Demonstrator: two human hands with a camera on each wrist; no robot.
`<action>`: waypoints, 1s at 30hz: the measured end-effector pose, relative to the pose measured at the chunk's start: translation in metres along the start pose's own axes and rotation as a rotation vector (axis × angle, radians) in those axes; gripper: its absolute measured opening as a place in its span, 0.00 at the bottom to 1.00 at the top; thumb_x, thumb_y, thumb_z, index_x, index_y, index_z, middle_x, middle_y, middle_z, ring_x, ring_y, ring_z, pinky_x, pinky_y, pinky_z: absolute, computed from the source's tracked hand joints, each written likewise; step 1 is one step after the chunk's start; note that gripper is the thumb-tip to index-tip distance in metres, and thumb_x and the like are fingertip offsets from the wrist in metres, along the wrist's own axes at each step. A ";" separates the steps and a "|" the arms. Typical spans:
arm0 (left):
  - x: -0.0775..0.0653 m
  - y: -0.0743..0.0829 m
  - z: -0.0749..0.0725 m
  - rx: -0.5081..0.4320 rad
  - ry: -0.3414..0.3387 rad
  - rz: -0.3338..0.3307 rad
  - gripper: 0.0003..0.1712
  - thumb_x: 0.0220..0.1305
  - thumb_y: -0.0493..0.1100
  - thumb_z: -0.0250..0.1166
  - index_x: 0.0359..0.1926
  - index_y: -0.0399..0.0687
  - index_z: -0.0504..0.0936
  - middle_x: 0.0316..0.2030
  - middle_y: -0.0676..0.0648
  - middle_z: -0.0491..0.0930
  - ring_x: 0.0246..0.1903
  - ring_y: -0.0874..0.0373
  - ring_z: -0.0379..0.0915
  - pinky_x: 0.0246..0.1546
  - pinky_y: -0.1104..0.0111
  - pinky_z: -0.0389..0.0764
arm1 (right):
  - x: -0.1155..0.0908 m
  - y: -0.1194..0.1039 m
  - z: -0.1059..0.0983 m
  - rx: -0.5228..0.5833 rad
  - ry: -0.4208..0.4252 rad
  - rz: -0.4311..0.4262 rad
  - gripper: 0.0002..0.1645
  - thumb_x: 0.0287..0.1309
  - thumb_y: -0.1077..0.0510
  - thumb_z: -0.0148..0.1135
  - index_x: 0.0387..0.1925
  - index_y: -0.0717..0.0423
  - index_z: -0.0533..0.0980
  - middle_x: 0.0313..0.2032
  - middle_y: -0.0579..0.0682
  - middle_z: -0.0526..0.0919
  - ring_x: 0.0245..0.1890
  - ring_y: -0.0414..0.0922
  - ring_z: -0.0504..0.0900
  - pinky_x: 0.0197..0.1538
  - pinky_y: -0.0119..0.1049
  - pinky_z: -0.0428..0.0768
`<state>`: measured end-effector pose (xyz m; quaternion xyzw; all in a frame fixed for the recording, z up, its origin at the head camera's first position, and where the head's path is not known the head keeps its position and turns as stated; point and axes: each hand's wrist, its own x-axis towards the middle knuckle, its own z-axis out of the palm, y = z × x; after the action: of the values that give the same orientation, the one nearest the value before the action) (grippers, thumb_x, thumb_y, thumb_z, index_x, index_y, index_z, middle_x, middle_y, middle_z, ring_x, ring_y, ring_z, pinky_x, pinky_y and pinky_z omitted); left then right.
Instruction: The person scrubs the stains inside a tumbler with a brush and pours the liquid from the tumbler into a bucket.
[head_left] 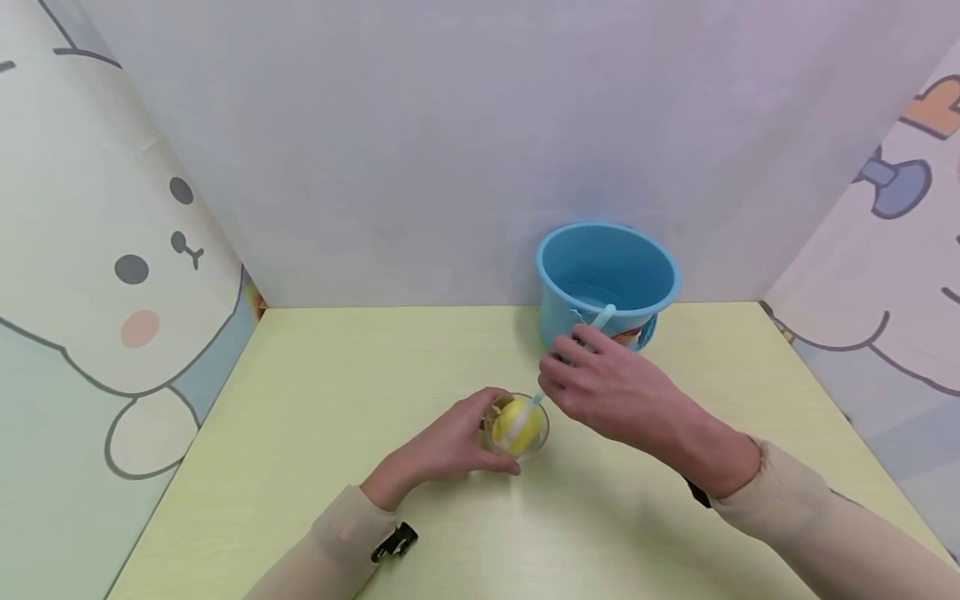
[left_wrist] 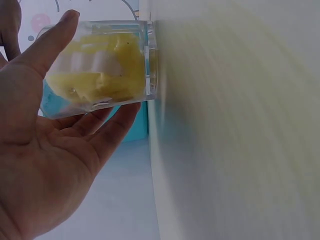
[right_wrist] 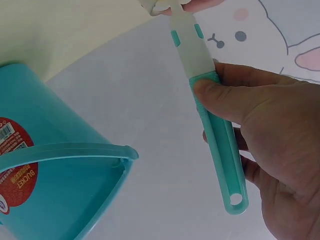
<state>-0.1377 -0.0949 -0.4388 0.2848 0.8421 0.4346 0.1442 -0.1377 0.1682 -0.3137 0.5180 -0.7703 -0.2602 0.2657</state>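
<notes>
A clear glass cup (left_wrist: 151, 60) stands upright on the table, and my left hand (head_left: 450, 442) grips it round the side, thumb on the near side. Inside the cup sits the yellow-and-white sponge head (head_left: 516, 425) of a cup brush, filling much of it. My right hand (head_left: 611, 387) holds the brush by its teal and white handle (right_wrist: 220, 145), thumb pressed along the top of the teal part. That handle slants up and to the right, away from the cup, its holed end pointing toward the bucket.
Behind the right hand, a blue bucket (head_left: 553, 312) stands at the table's back edge, its carrying handle (right_wrist: 65, 151) hanging down over a red label. The pale yellow table (head_left: 352, 358) meets a plain back wall (head_left: 390, 167), with cartoon-printed panels on both sides.
</notes>
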 end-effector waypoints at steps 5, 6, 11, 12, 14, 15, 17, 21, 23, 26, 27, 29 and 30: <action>0.000 -0.001 0.001 0.015 0.002 -0.005 0.50 0.52 0.57 0.86 0.71 0.51 0.70 0.58 0.57 0.77 0.57 0.60 0.75 0.60 0.61 0.78 | -0.005 0.002 0.002 0.029 -0.002 0.008 0.30 0.42 0.55 0.91 0.48 0.56 0.85 0.41 0.53 0.80 0.43 0.54 0.75 0.51 0.47 0.75; 0.000 -0.001 0.001 0.020 0.002 -0.006 0.50 0.53 0.57 0.86 0.71 0.51 0.69 0.58 0.57 0.77 0.57 0.60 0.75 0.60 0.61 0.78 | -0.006 0.003 0.002 0.039 -0.005 0.009 0.32 0.41 0.55 0.91 0.49 0.56 0.85 0.41 0.53 0.81 0.43 0.54 0.75 0.51 0.48 0.75; -0.001 0.000 0.001 0.036 0.001 -0.009 0.51 0.53 0.57 0.85 0.71 0.50 0.69 0.59 0.56 0.77 0.58 0.59 0.74 0.61 0.61 0.77 | -0.012 0.006 0.004 0.075 0.002 0.007 0.35 0.40 0.54 0.92 0.51 0.56 0.86 0.43 0.53 0.82 0.45 0.55 0.76 0.51 0.48 0.76; -0.001 0.000 0.001 0.036 0.001 -0.010 0.50 0.53 0.57 0.85 0.71 0.50 0.69 0.59 0.56 0.77 0.58 0.59 0.74 0.61 0.60 0.77 | -0.013 0.006 0.005 0.079 0.008 0.005 0.34 0.40 0.54 0.92 0.51 0.57 0.86 0.43 0.53 0.82 0.45 0.55 0.75 0.51 0.48 0.76; -0.001 0.001 0.001 0.032 -0.001 -0.014 0.50 0.54 0.57 0.85 0.71 0.50 0.69 0.59 0.56 0.77 0.58 0.60 0.74 0.62 0.60 0.77 | -0.014 0.007 0.005 0.085 0.019 0.001 0.33 0.42 0.55 0.91 0.51 0.57 0.85 0.43 0.53 0.81 0.44 0.54 0.75 0.51 0.48 0.76; -0.001 0.001 0.001 0.028 -0.002 -0.016 0.50 0.54 0.57 0.85 0.71 0.50 0.69 0.59 0.56 0.77 0.58 0.60 0.74 0.62 0.61 0.77 | -0.014 0.007 0.005 0.087 0.024 -0.001 0.32 0.42 0.56 0.91 0.51 0.57 0.85 0.42 0.53 0.81 0.44 0.54 0.75 0.51 0.48 0.76; -0.002 0.001 0.001 0.021 -0.005 -0.020 0.50 0.54 0.56 0.85 0.71 0.50 0.69 0.59 0.56 0.77 0.58 0.60 0.73 0.62 0.61 0.76 | -0.015 0.008 0.005 0.087 0.030 -0.002 0.33 0.42 0.56 0.91 0.50 0.58 0.85 0.42 0.53 0.80 0.44 0.54 0.75 0.51 0.48 0.76; -0.002 0.002 0.001 0.015 -0.006 -0.016 0.50 0.53 0.56 0.85 0.71 0.52 0.69 0.58 0.57 0.77 0.58 0.61 0.73 0.62 0.61 0.76 | -0.017 0.011 0.003 0.082 0.047 -0.006 0.33 0.41 0.56 0.91 0.50 0.57 0.84 0.42 0.53 0.80 0.45 0.55 0.75 0.53 0.48 0.76; -0.002 0.001 0.000 0.016 -0.006 -0.013 0.50 0.54 0.56 0.85 0.71 0.52 0.69 0.58 0.58 0.77 0.58 0.61 0.73 0.62 0.62 0.76 | -0.017 0.013 0.002 0.081 0.059 -0.007 0.33 0.41 0.56 0.91 0.50 0.56 0.84 0.42 0.53 0.80 0.46 0.55 0.75 0.54 0.48 0.77; -0.002 0.001 0.000 0.017 -0.007 -0.013 0.50 0.54 0.57 0.85 0.72 0.52 0.69 0.59 0.58 0.77 0.58 0.61 0.73 0.62 0.62 0.76 | -0.017 0.015 0.000 0.078 0.076 -0.010 0.31 0.41 0.58 0.91 0.49 0.55 0.84 0.43 0.53 0.81 0.47 0.56 0.76 0.56 0.49 0.77; -0.002 0.001 0.000 0.017 -0.007 -0.013 0.50 0.54 0.57 0.85 0.72 0.52 0.69 0.59 0.58 0.77 0.58 0.61 0.74 0.62 0.62 0.76 | -0.017 0.016 -0.001 0.077 0.079 -0.012 0.32 0.41 0.58 0.91 0.49 0.54 0.84 0.43 0.54 0.81 0.48 0.56 0.76 0.56 0.49 0.77; -0.002 0.001 0.000 0.013 -0.007 -0.013 0.50 0.54 0.57 0.85 0.72 0.52 0.69 0.59 0.58 0.77 0.58 0.61 0.74 0.62 0.62 0.76 | -0.016 0.019 -0.003 0.073 0.084 -0.016 0.31 0.41 0.58 0.91 0.49 0.54 0.85 0.44 0.54 0.81 0.49 0.56 0.76 0.57 0.50 0.77; -0.002 0.001 0.000 0.010 -0.007 -0.013 0.50 0.54 0.57 0.85 0.72 0.52 0.69 0.59 0.58 0.77 0.58 0.61 0.74 0.62 0.62 0.77 | -0.016 0.020 -0.004 0.072 0.086 -0.017 0.31 0.41 0.59 0.91 0.49 0.54 0.84 0.44 0.54 0.81 0.49 0.57 0.76 0.58 0.50 0.77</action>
<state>-0.1360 -0.0953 -0.4380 0.2814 0.8456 0.4285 0.1487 -0.1428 0.1887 -0.2996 0.5447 -0.7625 -0.2119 0.2775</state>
